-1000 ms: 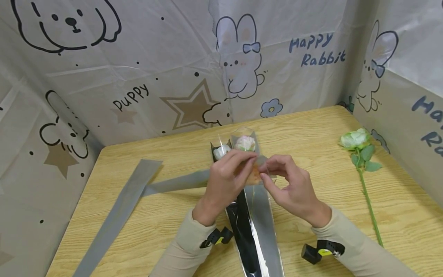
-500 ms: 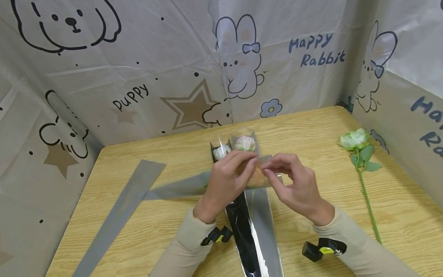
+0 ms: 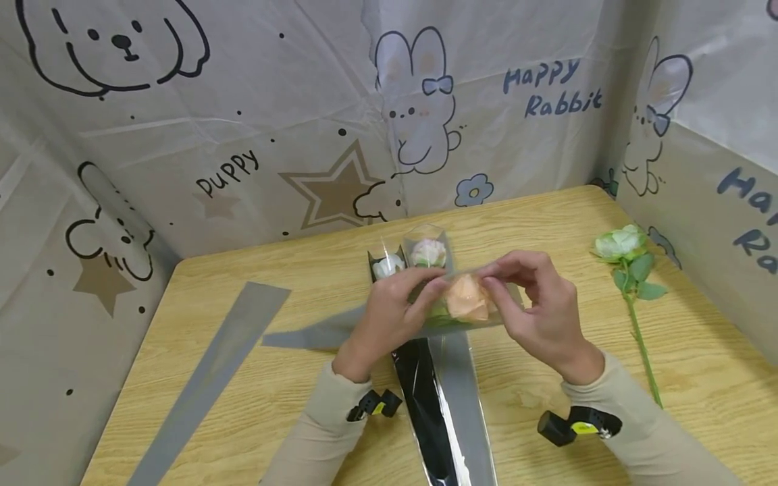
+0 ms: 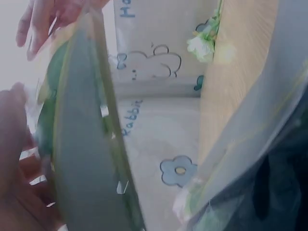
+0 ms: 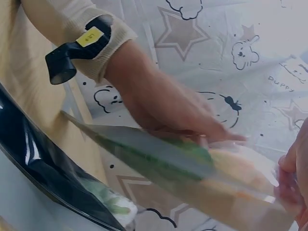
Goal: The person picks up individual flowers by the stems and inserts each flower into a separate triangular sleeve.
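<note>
A peach artificial rose with green leaves sits inside a long sleeve, clear in front and grey behind. The sleeve lies nearly level across the middle, its narrow end to the left. My left hand grips the sleeve beside the flower head, thumb and fingers at its upper edge. At the wide end, my right hand pinches the clear film between thumb and fingers. In the right wrist view the leaves show through the film between both hands. The left wrist view shows the grey backing close up.
Beneath the hands lie two wrapped flowers, a white one in a black sleeve and a pinkish one in a grey sleeve. Another grey sleeve lies left. An unwrapped pale green flower lies right, near printed cloth walls.
My right hand has moved right and slightly up, and the sleeve's wide end has shifted right with it. The peach rose now shows between the hands. My left hand stays nearly in place.
</note>
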`<state>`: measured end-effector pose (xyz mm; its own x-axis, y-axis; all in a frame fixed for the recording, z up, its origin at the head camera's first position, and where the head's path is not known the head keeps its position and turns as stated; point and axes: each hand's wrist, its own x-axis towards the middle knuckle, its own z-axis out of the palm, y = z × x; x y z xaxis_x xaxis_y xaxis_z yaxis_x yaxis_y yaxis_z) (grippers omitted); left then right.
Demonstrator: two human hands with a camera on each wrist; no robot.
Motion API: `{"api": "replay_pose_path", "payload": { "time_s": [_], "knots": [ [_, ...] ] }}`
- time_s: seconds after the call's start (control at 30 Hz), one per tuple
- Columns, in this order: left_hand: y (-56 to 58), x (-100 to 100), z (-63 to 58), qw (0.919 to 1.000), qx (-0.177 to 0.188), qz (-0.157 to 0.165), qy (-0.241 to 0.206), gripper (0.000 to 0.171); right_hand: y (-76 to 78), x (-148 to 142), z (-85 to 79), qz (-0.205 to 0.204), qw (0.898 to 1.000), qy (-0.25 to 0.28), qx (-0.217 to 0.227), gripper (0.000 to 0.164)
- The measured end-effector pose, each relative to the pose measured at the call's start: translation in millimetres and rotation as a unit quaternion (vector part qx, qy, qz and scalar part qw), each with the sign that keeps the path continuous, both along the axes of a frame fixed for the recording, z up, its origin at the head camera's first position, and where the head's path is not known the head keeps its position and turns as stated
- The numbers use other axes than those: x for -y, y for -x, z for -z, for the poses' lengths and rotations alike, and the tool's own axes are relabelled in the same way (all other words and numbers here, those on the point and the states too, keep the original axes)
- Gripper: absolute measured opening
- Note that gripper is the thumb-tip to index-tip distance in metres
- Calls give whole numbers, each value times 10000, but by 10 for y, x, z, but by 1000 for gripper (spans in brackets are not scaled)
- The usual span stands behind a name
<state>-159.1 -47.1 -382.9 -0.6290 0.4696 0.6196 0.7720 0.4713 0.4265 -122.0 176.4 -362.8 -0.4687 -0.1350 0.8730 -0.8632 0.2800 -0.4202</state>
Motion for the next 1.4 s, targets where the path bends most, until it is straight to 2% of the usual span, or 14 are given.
{"api": "replay_pose_path", "payload": {
  "time_s": [0.1,0.17,0.33,0.4,0.67,0.8,0.9,1.0,1.13,1.27,1.4],
  "knots": [
    [17,55,-8,9984,487,-51,274,76,6,-44,-38,133,9999,100,12,24],
    [24,85,-18,9959,801,-34,427,74,11,-73,-60,184,9996,191,45,24],
    [3,106,-67,9873,1496,102,531,41,32,-131,-89,337,9989,312,51,25],
    [-17,99,-90,9834,1733,158,514,34,45,-150,-91,416,9987,285,24,25],
    [-78,110,-143,9642,2543,609,448,46,79,-235,-107,525,9982,293,52,26],
    [-65,108,-138,9616,2644,654,345,45,98,-273,-107,612,9977,286,52,30],
    [-48,118,-133,9652,2576,418,183,41,113,-276,-97,826,9952,512,71,31],
    [-30,138,-144,9669,2540,185,-128,39,128,-268,-92,1010,9899,990,119,30],
    [-14,173,-181,9652,2534,-103,-637,37,146,-260,-92,1079,9839,1413,189,30],
    [-7,212,-238,9611,2438,-402,-1235,35,165,-268,-62,1087,9854,1269,327,30],
    [14,256,-272,9579,2169,-663,-1761,35,222,-277,61,1107,9852,964,881,26]
  ]
}}
